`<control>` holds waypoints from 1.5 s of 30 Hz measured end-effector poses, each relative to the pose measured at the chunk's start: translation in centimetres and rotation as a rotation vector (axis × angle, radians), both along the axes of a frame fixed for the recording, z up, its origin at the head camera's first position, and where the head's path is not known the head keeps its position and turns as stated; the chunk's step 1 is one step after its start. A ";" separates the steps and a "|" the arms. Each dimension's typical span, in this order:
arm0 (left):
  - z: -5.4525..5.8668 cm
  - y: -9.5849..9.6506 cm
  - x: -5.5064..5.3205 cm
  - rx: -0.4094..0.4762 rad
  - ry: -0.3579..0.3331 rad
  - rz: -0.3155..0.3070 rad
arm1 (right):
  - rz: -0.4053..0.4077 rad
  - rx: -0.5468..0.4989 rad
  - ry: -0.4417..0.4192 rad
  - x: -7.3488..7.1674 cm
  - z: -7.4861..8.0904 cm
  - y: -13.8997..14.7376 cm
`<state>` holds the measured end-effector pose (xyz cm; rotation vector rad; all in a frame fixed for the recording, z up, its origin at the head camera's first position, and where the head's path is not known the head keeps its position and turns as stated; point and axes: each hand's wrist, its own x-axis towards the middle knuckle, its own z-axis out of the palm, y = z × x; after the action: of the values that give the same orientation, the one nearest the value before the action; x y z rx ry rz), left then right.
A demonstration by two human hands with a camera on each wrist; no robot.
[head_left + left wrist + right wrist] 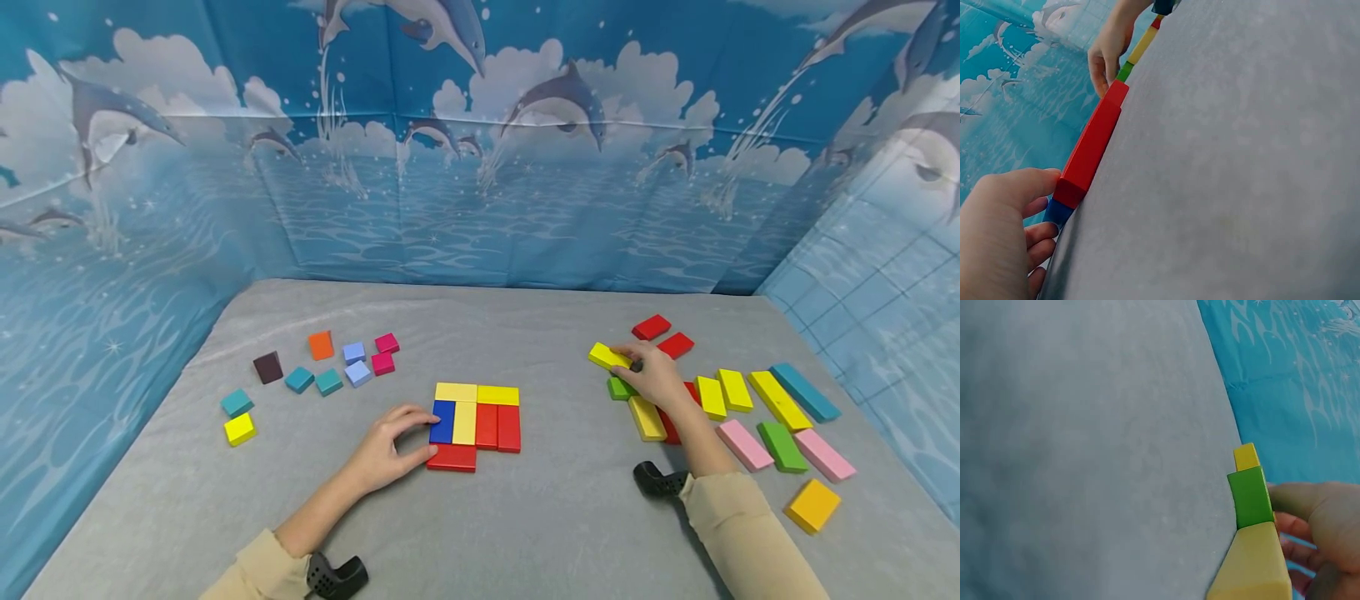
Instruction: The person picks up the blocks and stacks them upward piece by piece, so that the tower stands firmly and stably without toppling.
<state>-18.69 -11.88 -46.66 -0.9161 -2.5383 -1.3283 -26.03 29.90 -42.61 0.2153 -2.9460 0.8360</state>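
In the head view my left hand (392, 442) rests at the left side of a flat rectangle of blocks, its fingertips on the blue block (442, 422) and its thumb at the red block (452, 457) below it. That thumb against the red end shows in the left wrist view too. Farther right, my right hand (654, 377) pinches the right end of a yellow block (604, 356) between thumb and fingers. Just below lie a green block (619, 389) and a pale yellow block (647, 418). In the right wrist view the green block (1251, 496) partly hides my fingers.
Small square blocks, among them an orange one (320, 345) and a dark brown one (267, 367), lie scattered at the left. Several longer blocks, including a blue one (806, 392) and a pink one (745, 444), spread around my right forearm. A dolphin-print curtain (480, 208) surrounds the grey table.
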 end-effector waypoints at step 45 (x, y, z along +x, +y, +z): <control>-0.1 0.1 -0.1 0.014 0.011 -0.006 | 0.618 0.073 0.035 9.6 0.8 -13.9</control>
<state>-18.79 -11.82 -46.74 -0.9269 -2.5173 -1.3372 -16.48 16.00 -41.77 1.1698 -2.8941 0.7531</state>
